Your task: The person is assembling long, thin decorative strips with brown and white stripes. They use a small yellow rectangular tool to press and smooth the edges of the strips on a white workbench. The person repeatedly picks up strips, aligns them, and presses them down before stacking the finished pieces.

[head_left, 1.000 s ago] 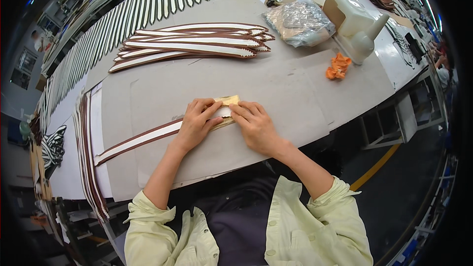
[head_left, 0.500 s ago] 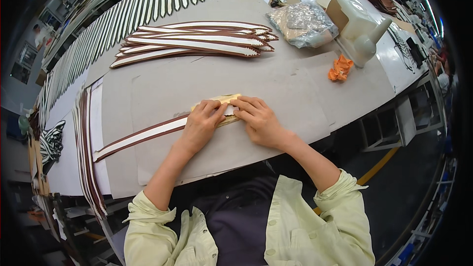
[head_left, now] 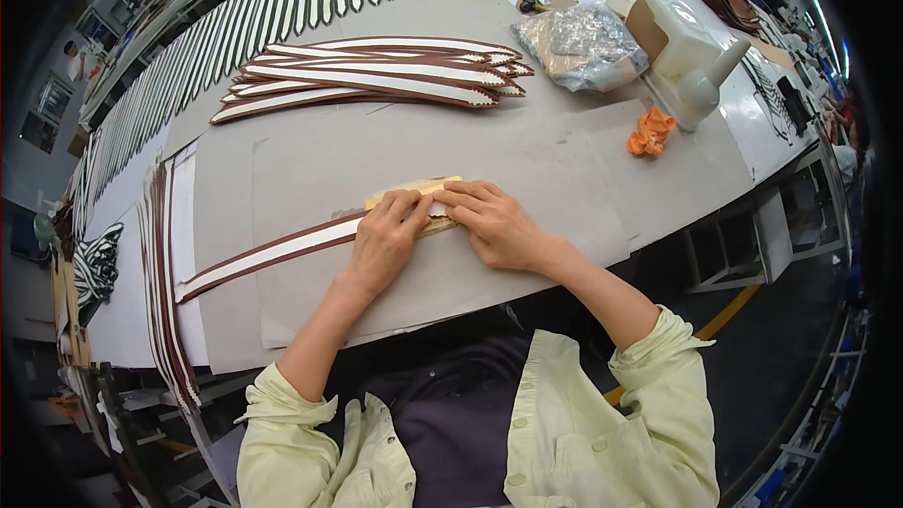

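Observation:
A long brown-edged strap with a white middle lies across the table, its right end running under my hands. My left hand is closed on it near that end, fingers bent and pressed together. From the other side, my right hand pinches the tip of the strap, its fingertips almost touching the left ones. Beneath the end rests a flat yellow block, showing mostly beyond my fingers. The exact hold of the fingertips is partly hidden.
A pile of similar straps lies beyond my hands; more hang over the left edge. Dark-edged strips line the far side. At right are a plastic-wrapped bundle, a whitish plastic container and crumpled orange material.
Both hands stay at the strap's end with only slight finger shifts. The right fingers sit a touch closer to the left. The whole view has shifted a little.

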Demonstrator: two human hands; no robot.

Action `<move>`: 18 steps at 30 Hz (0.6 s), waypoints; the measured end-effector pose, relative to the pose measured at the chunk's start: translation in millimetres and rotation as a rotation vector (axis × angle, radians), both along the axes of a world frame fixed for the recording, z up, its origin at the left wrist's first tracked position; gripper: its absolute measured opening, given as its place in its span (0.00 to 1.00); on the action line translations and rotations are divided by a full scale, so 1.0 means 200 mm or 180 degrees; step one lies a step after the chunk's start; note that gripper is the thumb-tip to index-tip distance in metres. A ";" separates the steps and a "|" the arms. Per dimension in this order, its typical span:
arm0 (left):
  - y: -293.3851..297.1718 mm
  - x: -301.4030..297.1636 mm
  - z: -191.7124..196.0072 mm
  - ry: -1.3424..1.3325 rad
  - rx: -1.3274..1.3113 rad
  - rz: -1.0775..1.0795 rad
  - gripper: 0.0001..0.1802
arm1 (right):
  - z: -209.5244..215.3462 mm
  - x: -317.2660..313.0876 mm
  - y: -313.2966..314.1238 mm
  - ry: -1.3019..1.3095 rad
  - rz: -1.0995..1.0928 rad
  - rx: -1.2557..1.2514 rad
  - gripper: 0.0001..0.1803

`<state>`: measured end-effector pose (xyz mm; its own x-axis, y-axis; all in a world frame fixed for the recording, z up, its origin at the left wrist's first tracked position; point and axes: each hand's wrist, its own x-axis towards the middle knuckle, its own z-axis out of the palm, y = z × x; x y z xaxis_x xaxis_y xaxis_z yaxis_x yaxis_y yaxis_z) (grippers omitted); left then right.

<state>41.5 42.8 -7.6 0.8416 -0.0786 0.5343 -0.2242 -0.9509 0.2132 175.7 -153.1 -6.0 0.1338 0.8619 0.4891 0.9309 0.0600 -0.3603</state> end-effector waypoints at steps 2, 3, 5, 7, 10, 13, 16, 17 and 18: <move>0.00 0.00 -0.01 -0.0121 -0.0006 0.0026 0.18 | 0.02 0.00 0.01 -0.0188 0.0066 0.0006 0.17; 0.00 0.00 -0.02 -0.0185 -0.0011 0.0038 0.18 | 0.03 0.00 0.02 -0.0290 0.0101 0.0044 0.16; 0.00 -0.01 -0.02 -0.0221 0.0054 0.0109 0.18 | 0.03 0.01 0.02 -0.0405 0.0151 0.0077 0.15; 0.01 -0.01 -0.01 -0.0254 0.0072 0.0162 0.18 | 0.03 0.01 0.03 -0.0448 0.0197 0.0080 0.15; 0.00 -0.02 -0.01 -0.0247 0.0046 0.0194 0.18 | 0.04 0.00 0.03 -0.0257 0.0162 0.0031 0.15; -0.01 -0.02 -0.01 -0.0196 0.0090 0.0231 0.17 | 0.02 0.01 0.03 -0.0252 0.0109 0.0009 0.16; -0.01 -0.02 -0.01 -0.0196 0.0102 0.0238 0.18 | 0.04 0.02 0.04 -0.0327 0.0241 0.0055 0.17; -0.01 -0.02 -0.02 -0.0196 0.0101 0.0224 0.18 | 0.05 0.03 0.04 -0.0360 0.0273 -0.0002 0.17; -0.01 -0.02 -0.01 -0.0200 0.0105 0.0211 0.18 | 0.06 0.03 0.04 -0.0396 0.0307 -0.0053 0.17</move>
<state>38.0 41.6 -10.2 0.8104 -0.0424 0.5844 -0.1726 -0.9704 0.1689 180.8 -145.8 5.7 -0.0107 0.8760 0.4822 0.9586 0.1461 -0.2443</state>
